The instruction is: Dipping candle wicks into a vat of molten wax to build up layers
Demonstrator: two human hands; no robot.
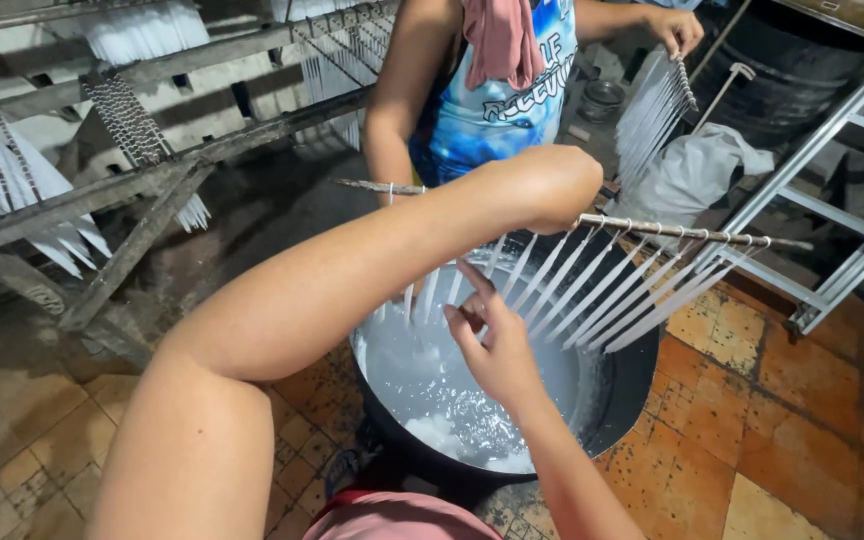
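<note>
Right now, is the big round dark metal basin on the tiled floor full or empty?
Partly full. The big round dark metal basin holds pale white liquid with white lumps, while its inner wall on one side is bare.

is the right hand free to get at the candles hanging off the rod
Probably yes. The right hand is already up among the candles hanging from the rod over the pot, fingertips at one of them, with nothing between. The left hand is hidden behind the forearm.
</note>
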